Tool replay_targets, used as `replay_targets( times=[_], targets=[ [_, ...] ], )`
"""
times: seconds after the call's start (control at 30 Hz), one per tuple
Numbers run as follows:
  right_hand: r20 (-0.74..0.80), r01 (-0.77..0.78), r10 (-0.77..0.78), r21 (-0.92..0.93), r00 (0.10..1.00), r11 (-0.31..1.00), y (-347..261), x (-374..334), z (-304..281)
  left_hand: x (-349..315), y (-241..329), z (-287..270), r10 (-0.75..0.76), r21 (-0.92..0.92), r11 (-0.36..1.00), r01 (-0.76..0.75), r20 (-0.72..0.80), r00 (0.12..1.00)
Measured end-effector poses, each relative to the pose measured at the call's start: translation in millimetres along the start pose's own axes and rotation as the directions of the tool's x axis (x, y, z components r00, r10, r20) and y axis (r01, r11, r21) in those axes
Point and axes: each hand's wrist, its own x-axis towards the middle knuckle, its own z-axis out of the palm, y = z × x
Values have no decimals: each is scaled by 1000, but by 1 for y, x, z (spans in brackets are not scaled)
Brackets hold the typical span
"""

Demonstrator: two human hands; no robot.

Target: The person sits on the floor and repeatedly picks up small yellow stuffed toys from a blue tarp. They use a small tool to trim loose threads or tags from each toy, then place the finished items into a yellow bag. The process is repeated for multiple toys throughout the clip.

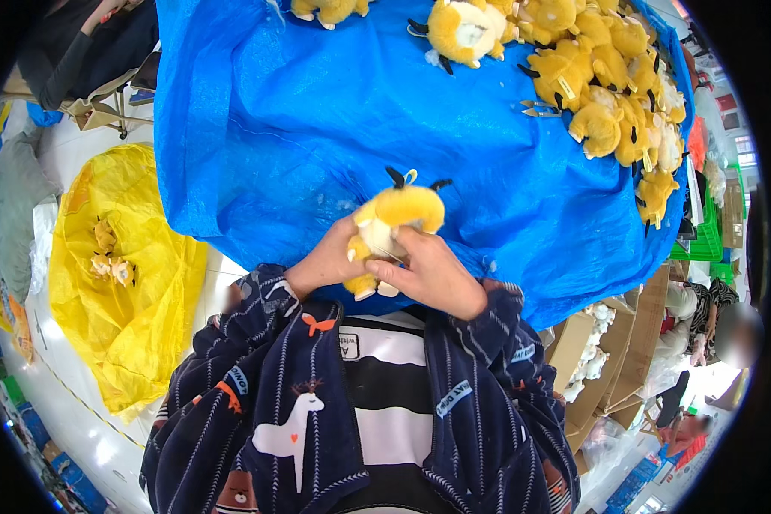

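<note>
Yellow plush toy [411, 206], black tufts on its head, held upright over the near edge of a blue sheet [257, 128]. Left hand [324, 254] grips its side; right hand [439, 270] pinches its pale front. Fingers hide much of the belly, so how finished it is I can't tell. One in work; a heap of similar toys [608, 68], at far right, may be done or waiting. Loose folds lie between; small metal snips [540, 110] just beside the heap. Yellow bag [120, 334] at left, a few toys [111, 269] inside. Cardboard box [630, 343] at right.
</note>
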Motion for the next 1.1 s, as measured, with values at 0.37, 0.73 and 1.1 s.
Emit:
replay_targets(
  times=[0.37, 0.73, 1.1],
  targets=[
    [-84, 147, -164, -185, 983, 972, 4, -12, 10, 1, 19, -6, 103, 126, 986, -109, 57, 993],
    [-190, -13, -14, -141, 982, 990, -21, -14, -15, 16, 14, 0, 58, 301, 952, -58, 8, 998],
    [-452, 157, -311, -346, 836, 925, 1, 9, -13, 10, 34, 6, 25, 691, 723, -27, 12, 1000]
  ],
)
